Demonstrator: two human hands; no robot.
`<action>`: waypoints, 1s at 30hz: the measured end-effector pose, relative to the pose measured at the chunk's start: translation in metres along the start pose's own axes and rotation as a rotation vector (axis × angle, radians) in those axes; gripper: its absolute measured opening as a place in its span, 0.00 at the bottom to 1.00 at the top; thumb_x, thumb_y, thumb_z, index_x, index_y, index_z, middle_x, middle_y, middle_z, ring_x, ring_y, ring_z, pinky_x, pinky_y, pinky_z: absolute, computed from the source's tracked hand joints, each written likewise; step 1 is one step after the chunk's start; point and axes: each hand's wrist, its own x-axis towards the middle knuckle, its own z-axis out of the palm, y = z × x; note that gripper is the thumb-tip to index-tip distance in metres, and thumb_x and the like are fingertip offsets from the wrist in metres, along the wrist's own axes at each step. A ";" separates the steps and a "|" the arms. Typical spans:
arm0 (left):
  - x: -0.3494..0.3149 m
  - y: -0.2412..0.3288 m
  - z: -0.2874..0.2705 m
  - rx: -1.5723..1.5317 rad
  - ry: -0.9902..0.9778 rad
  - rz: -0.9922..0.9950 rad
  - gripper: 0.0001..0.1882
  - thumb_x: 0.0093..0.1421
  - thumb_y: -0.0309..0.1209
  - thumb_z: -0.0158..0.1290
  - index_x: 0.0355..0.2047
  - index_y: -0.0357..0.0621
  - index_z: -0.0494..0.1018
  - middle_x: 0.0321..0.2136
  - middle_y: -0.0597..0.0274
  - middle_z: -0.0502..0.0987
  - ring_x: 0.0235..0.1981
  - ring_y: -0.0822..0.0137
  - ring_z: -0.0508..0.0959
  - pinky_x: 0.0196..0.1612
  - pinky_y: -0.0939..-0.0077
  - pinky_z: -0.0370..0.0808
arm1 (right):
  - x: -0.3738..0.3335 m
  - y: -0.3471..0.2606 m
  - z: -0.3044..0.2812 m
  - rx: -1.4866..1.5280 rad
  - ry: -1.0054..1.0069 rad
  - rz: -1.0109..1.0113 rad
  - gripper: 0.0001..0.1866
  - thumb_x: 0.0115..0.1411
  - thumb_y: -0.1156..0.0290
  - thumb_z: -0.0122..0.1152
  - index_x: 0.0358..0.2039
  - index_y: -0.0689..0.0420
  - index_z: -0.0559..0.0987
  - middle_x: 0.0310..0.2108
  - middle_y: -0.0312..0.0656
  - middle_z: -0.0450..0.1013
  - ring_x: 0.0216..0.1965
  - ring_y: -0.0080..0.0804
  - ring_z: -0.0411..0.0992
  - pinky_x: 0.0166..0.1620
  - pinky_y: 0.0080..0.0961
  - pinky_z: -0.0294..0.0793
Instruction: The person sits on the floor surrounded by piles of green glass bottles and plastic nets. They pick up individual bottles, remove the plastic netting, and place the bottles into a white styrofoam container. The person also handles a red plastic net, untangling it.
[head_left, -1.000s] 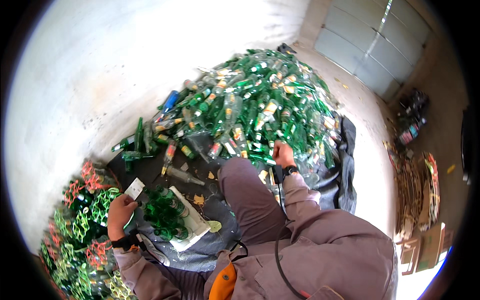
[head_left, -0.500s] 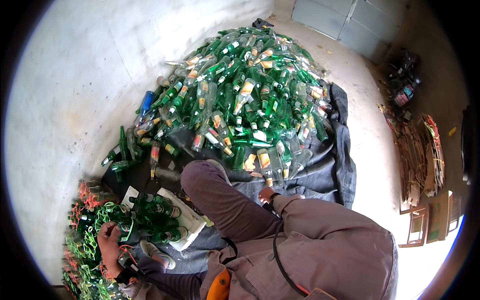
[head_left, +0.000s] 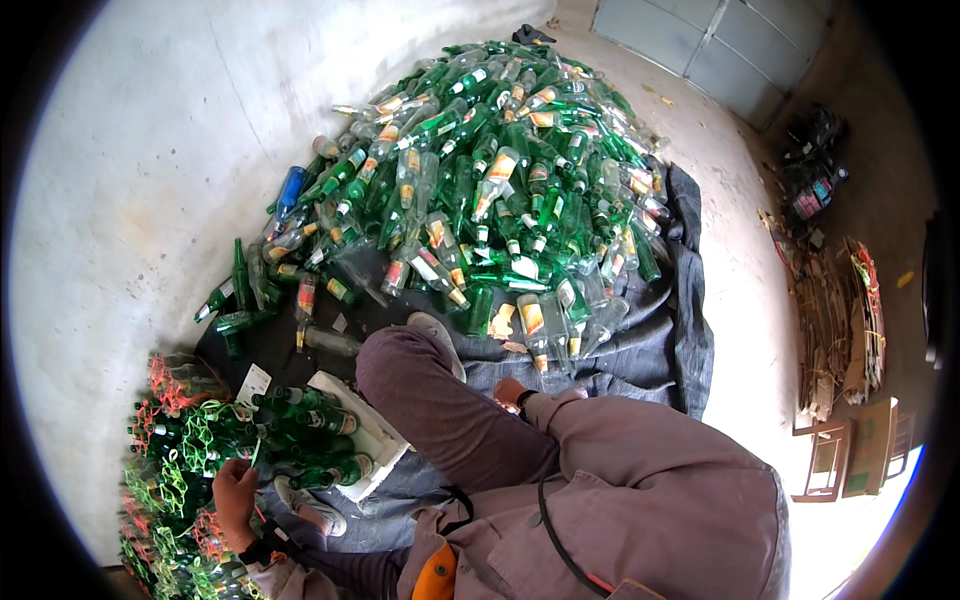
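Observation:
My left hand (head_left: pixel 235 488) is at the lower left, beside several bottles tied with green twine (head_left: pixel 185 470). Its fingers are pinched together, and a thin pale green strip (head_left: pixel 257 452) stands up from them. Just to its right, green beer bottles (head_left: pixel 318 420) lie side by side in a white foam box (head_left: pixel 385 440). Beyond my bent knee, my right hand (head_left: pixel 508 392) hangs low over the dark sheet; my leg hides most of its fingers, so what it holds, if anything, cannot be seen.
A big heap of green and clear glass bottles (head_left: pixel 520 180) covers the dark sheet (head_left: pixel 685 290) ahead. Loose bottles (head_left: pixel 240 285) lie at its left by the wall. Flattened cardboard (head_left: pixel 825 330) and a wooden chair (head_left: pixel 850 450) stand right. My shoe (head_left: pixel 315 505) is near the box.
My left hand has moved slightly right and down, with its fingers closer to the foam box. My right hand has drawn left, further behind my leg. The view has shifted slightly.

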 end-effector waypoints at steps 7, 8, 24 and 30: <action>0.009 0.002 0.007 0.026 -0.050 0.013 0.10 0.58 0.26 0.61 0.40 0.36 0.78 0.25 0.61 0.80 0.26 0.73 0.78 0.30 0.75 0.73 | 0.035 -0.001 -0.021 0.070 0.433 0.094 0.39 0.51 0.69 0.62 0.67 0.53 0.70 0.54 0.61 0.76 0.57 0.57 0.75 0.58 0.47 0.75; 0.013 0.001 0.008 0.042 -0.057 0.026 0.10 0.57 0.27 0.61 0.40 0.36 0.78 0.25 0.62 0.80 0.26 0.73 0.78 0.30 0.75 0.73 | 0.042 -0.004 -0.029 0.070 0.457 0.039 0.40 0.50 0.70 0.63 0.68 0.52 0.69 0.54 0.62 0.76 0.57 0.58 0.75 0.58 0.48 0.75; 0.039 0.036 0.033 0.106 -0.120 -0.007 0.13 0.56 0.25 0.63 0.41 0.33 0.79 0.28 0.56 0.83 0.28 0.70 0.81 0.33 0.73 0.76 | 0.122 -0.039 -0.112 -0.127 0.157 0.290 0.54 0.49 0.68 0.72 0.75 0.30 0.56 0.57 0.59 0.75 0.57 0.65 0.74 0.56 0.59 0.74; 0.029 0.047 0.031 0.099 -0.094 -0.039 0.13 0.56 0.25 0.63 0.41 0.33 0.79 0.27 0.55 0.83 0.29 0.68 0.82 0.34 0.72 0.76 | 0.104 -0.047 -0.081 -0.217 0.253 0.197 0.39 0.52 0.71 0.63 0.67 0.34 0.70 0.57 0.56 0.76 0.53 0.63 0.77 0.56 0.51 0.77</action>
